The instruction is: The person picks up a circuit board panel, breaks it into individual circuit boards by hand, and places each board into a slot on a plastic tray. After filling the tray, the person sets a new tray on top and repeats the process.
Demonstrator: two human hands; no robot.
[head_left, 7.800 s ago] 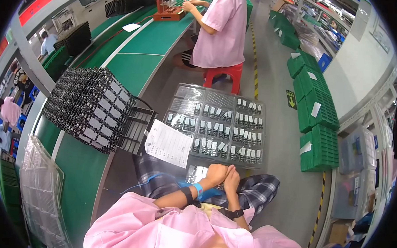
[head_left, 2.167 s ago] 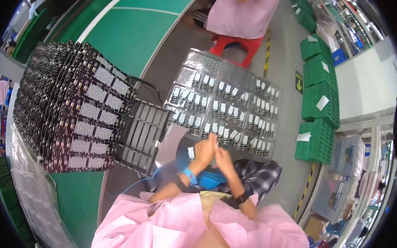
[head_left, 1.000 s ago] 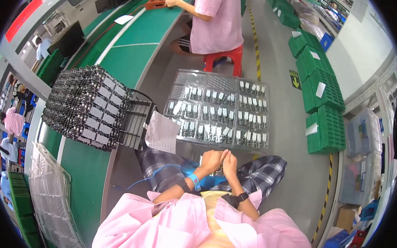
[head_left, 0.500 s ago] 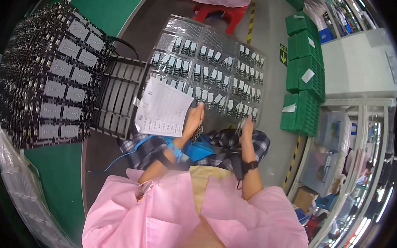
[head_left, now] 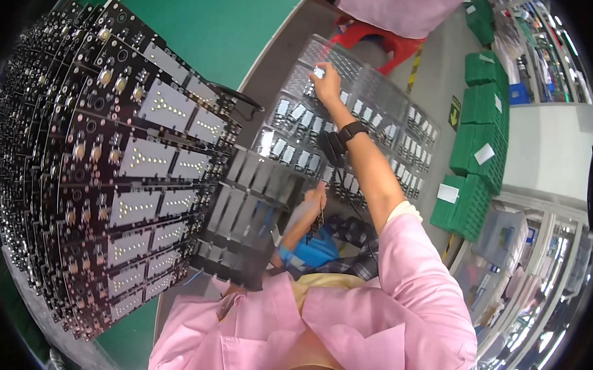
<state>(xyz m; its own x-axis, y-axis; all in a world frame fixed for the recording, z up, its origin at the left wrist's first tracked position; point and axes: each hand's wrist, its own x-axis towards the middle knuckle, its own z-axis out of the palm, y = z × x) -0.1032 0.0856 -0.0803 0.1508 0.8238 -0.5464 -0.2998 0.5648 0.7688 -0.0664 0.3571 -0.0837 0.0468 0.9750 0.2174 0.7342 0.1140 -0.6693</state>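
My right hand (head_left: 327,84) is stretched out over the far left part of a clear plastic tray (head_left: 384,91). Its fingertips are closed on a small white-topped circuit board (head_left: 319,72). Rows of similar small boards (head_left: 372,117) stand in the tray's compartments. Nearer to my body, my left hand (head_left: 315,200) is closed around a dark circuit-board strip (head_left: 315,229), which hangs below the fingers by the tray's near edge. Part of the left forearm is hidden behind a black panel with grey rectangles (head_left: 242,209).
A dense row of upright black circuit boards (head_left: 148,172) fills the left on a green table (head_left: 204,16). Green crates (head_left: 473,153) are stacked along the right, near a shelf rack (head_left: 540,209). Beyond the tray, a person in pink sits on a red stool (head_left: 398,52).
My right hand has moved from the tray's near right edge to its far left part. The view has shifted, with the upright boards appearing larger. The paper sheet is out of sight.
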